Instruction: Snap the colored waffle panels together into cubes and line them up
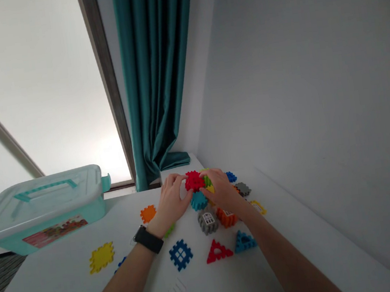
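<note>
A red toothed building block is between my two hands, on top of or just behind a teal block. My left hand pinches its left side with thumb and fingers. At its right edge, my right hand has its thumb and fingertips closed. Partly hidden by that hand are a lime green piece and a yellow one. In front of the teal block stand a grey block with a white window and an orange block, the latter close under my right wrist.
Loose pieces lie on the white table: a yellow panel, an orange panel, a blue window panel, a red triangle and a blue triangle. A lidded teal box stands at left; a wall bounds the right.
</note>
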### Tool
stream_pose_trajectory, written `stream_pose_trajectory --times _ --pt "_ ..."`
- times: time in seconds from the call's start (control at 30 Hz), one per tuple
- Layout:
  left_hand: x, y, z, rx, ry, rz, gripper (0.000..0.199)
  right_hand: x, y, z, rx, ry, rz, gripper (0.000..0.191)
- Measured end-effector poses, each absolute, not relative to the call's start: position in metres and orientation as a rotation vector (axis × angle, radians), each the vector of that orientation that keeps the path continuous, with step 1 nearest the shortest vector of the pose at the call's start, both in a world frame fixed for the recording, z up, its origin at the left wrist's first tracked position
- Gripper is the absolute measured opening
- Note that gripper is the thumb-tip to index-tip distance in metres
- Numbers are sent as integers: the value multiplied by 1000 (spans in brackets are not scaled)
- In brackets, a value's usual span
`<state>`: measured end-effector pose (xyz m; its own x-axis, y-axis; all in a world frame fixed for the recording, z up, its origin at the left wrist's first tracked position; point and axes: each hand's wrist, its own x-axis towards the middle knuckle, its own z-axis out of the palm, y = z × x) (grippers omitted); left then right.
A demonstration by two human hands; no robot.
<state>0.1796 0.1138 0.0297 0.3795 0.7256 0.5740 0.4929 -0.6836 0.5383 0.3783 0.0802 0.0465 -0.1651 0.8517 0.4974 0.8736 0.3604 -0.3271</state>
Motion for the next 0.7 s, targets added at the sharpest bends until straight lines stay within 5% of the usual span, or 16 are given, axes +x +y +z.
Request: stream_pose_trajectory --times 0.2,0.7 --pt "199 135 28 2322 1240 1198 15 392 106 51 -1500 -2073 0 23" --pt "201 162 19 2316 1200 1163 10 408 138 40 -1520 -2118 82 21"
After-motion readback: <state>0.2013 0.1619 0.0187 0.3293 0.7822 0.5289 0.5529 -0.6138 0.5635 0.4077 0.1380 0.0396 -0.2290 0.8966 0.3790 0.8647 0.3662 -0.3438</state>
